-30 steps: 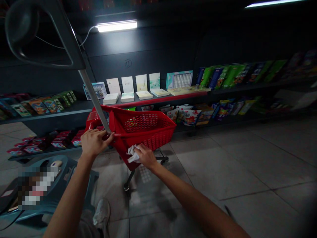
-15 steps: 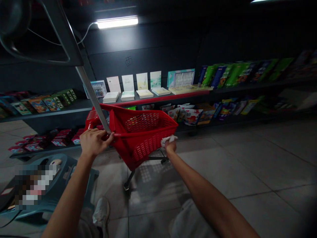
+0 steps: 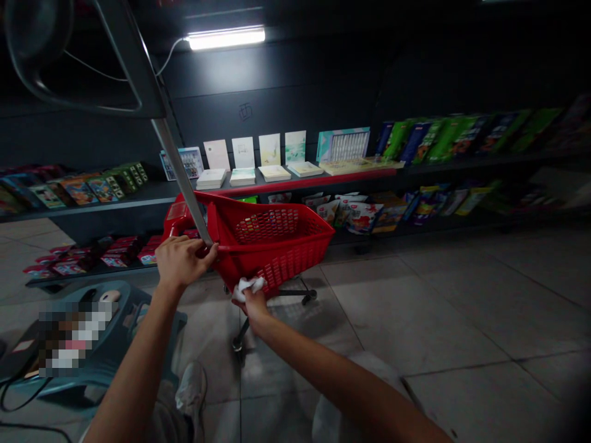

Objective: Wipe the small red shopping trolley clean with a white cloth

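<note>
A red plastic shopping cart with perforated walls stands on dark legs with casters in front of me. My left hand is closed over the cart's rim at its near left corner, beside the foot of the metal pole. My right hand is closed on a crumpled white cloth, pressed to the lower left of the cart's near side wall. The palm side of both hands is hidden.
Behind the cart, shelves carry booklets, boxed sets and snack bags. A blue-green plastic stool with things on it stands at left. A lit tube lamp hangs above. Grey floor tiles extend to the right.
My right hand has moved left and down along the cart's side with the cloth. My left hand stays on the rim. The view has shifted slightly.
</note>
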Demonstrator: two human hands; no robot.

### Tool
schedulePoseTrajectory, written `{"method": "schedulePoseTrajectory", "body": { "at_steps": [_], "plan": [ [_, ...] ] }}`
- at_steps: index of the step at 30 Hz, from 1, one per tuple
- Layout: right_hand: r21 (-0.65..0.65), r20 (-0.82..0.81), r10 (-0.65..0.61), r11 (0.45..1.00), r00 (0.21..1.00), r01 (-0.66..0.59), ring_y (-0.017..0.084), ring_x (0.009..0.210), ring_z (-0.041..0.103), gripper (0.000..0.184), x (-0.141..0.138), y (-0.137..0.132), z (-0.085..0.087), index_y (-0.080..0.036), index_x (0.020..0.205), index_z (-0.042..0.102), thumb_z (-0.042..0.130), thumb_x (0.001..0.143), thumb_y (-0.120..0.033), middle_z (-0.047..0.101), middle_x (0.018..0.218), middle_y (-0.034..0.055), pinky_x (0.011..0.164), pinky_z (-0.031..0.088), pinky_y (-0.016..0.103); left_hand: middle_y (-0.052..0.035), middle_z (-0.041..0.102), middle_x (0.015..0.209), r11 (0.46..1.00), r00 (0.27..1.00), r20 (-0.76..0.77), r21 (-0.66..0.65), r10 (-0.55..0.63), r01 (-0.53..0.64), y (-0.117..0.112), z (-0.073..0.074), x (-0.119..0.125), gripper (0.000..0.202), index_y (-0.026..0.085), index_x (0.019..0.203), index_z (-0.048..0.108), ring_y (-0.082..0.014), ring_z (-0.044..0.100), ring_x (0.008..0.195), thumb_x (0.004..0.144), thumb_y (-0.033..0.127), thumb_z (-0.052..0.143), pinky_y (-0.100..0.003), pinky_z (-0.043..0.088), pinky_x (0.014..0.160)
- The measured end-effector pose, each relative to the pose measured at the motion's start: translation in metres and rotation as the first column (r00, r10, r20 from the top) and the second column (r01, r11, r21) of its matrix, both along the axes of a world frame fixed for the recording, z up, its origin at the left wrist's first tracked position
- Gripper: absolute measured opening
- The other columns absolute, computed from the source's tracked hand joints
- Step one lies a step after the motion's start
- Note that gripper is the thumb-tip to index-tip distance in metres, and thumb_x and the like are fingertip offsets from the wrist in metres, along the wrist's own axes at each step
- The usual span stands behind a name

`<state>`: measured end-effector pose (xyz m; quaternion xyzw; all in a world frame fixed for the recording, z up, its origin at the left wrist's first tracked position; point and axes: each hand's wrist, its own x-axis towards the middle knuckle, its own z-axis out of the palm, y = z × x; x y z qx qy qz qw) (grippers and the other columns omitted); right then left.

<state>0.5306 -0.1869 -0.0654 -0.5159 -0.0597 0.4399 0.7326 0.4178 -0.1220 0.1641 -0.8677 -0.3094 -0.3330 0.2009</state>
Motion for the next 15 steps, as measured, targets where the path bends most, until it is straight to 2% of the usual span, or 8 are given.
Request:
{"method": "schedulePoseTrajectory", "body": {
  "at_steps": [3,6,10,12,15],
  "plan": [
    [0.021,0.093,0.030,0.999,0.995,-0.032,0.020,0.083,0.073,0.046,-0.003,-0.008,-0.004,-0.025,0.114,0.052,0.072,0.075,-0.040,0.071,0.105,0.0040,0.055,0.059,0.026,-0.0059,0.066,0.059,1.000,1.000,-0.005,0.006,-0.002,0.002,0.001,-0.001,-0.001,0.051,0.022,0.064,0.073,-0.0221,0.064,0.066,0.092,0.060,0.055,-0.034,0.039,0.070],
    [-0.092,0.159,0.054,0.995,0.986,-0.039,0.017,0.071,0.069,0.037,-0.005,-0.019,-0.025,-0.023,0.096,0.054,0.077,0.070,-0.036,0.068,0.085,-0.0004,0.051,0.055,0.023,-0.0066,0.068,0.062,1.000,1.000,-0.008,0.013,-0.009,0.009,0.002,-0.002,-0.003,0.051,0.022,0.067,0.075,-0.0225,0.064,0.067,0.093,0.061,0.054,-0.035,0.039,0.070],
    [-0.183,0.114,0.055,0.983,0.992,-0.034,0.012,0.056,0.061,0.037,-0.008,-0.028,-0.055,-0.023,0.083,0.048,0.080,0.067,-0.034,0.061,0.068,-0.0055,0.044,0.047,0.019,-0.0069,0.069,0.064,0.999,1.000,-0.010,0.015,-0.030,0.030,0.000,-0.002,-0.004,0.050,0.022,0.069,0.076,-0.0226,0.065,0.068,0.093,0.060,0.054,-0.034,0.038,0.069],
    [-0.186,0.099,0.054,0.982,0.994,-0.035,0.012,0.054,0.060,0.039,-0.008,-0.027,-0.060,-0.024,0.082,0.048,0.081,0.066,-0.036,0.060,0.066,-0.0060,0.043,0.047,0.019,-0.0065,0.069,0.063,0.999,0.999,-0.013,0.022,-0.038,0.038,0.000,-0.002,-0.005,0.050,0.022,0.069,0.076,-0.0223,0.065,0.068,0.094,0.060,0.054,-0.034,0.038,0.070],
    [-0.099,0.126,0.053,0.994,0.991,-0.041,0.014,0.053,0.061,0.041,0.002,-0.019,-0.054,-0.023,0.082,0.048,0.081,0.066,-0.043,0.060,0.066,-0.0048,0.044,0.050,0.024,-0.0065,0.069,0.064,0.999,0.999,-0.021,0.035,-0.036,0.037,0.002,-0.002,-0.005,0.051,0.022,0.070,0.076,-0.0226,0.066,0.069,0.093,0.062,0.054,-0.034,0.039,0.071]
  ]
}}
